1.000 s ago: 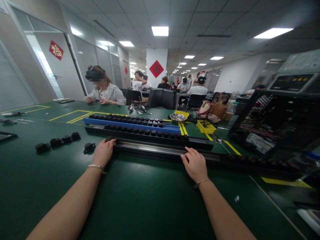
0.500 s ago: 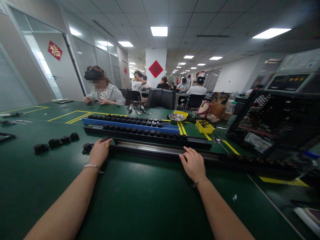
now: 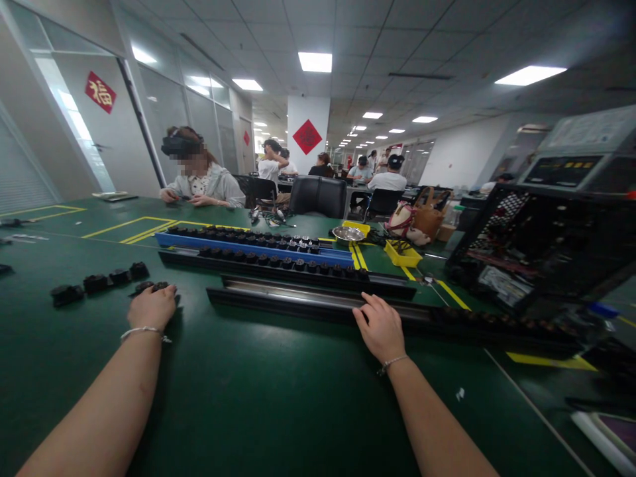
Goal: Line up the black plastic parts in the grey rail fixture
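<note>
My left hand is over the table at left, fingers curled around a small black part. Another small black part shows at its fingers, partly covered. Close by, several similar black parts stand in a slanting row. My right hand rests its fingertips on the near edge of a long black channel rail, fingers apart and holding nothing. The rail's left stretch shows a bare, shiny inside; dark parts sit in its right end.
Behind lie another black rail and a blue rail, both holding several black parts. Farther back are a metal bowl and a yellow bin. An open computer case stands at right. A person sits across the green table.
My left hand has moved left, away from the rail's left end, with the black part at its fingertips. My right hand stays on the rail. The view has shifted slightly.
</note>
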A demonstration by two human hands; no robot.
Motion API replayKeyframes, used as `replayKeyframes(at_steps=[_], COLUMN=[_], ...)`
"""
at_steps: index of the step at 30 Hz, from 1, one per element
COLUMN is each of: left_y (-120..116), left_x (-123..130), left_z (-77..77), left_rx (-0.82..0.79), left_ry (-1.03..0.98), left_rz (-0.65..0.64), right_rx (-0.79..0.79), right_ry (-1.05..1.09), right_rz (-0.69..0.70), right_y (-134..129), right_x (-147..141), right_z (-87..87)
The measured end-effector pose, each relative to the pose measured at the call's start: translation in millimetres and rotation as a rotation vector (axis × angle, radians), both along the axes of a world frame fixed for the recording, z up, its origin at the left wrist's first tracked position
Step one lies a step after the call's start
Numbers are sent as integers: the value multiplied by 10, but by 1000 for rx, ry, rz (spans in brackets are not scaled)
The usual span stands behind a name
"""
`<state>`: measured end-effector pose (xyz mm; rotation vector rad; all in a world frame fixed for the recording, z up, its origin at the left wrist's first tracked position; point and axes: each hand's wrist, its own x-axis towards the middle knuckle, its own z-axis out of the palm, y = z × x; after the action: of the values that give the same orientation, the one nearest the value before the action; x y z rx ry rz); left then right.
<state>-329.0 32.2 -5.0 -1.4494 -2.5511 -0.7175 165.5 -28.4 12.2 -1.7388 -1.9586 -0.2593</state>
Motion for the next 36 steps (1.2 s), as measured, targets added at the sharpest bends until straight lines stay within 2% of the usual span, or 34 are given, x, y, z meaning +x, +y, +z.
replayKeyframes(at_steps=[2, 8, 10, 14, 16, 19, 22, 24, 27, 30, 31, 33, 36], left_y=[-16, -27, -14, -21, -41, -62, -51, -47, -105, -233, -275, -334, -346], left_x=[-18, -123, -169, -185, -150, -49, 183, 475, 1113, 1759, 1917, 2107, 2128], left_z=[11, 29, 17, -5, 5, 76, 204, 285, 329, 273, 243, 180, 98], left_rx=[-47, -51, -59, -74, -47, 101, 307, 398, 390, 316, 281, 212, 120], left_ry=[-115, -288, -292, -222, -178, -78, 58, 137, 163, 224, 247, 272, 290], left_rz=[168, 311, 324, 245, 247, 236, 121, -13, -364, -718, -794, -873, -874], right_rx=[-2, -16, -13, 70, 205, 413, 495, 478, 420, 428, 425, 408, 411], right_ry=[1, 10, 23, 91, 126, 163, 196, 224, 220, 228, 230, 233, 235], right_rz=[2, -7, -1, -4, -133, -423, -594, -605, -588, -628, -645, -663, -665], right_y=[-4, -11, -7, 6, 7, 6, 17, 36, 64, 67, 62, 50, 42], right_x=[0, -15, -14, 99, 241, 523, 778, 886, 948, 933, 920, 894, 864], right_z=[3, -3, -8, 11, 30, 23, -48, -111, -172, -169, -159, -139, -128])
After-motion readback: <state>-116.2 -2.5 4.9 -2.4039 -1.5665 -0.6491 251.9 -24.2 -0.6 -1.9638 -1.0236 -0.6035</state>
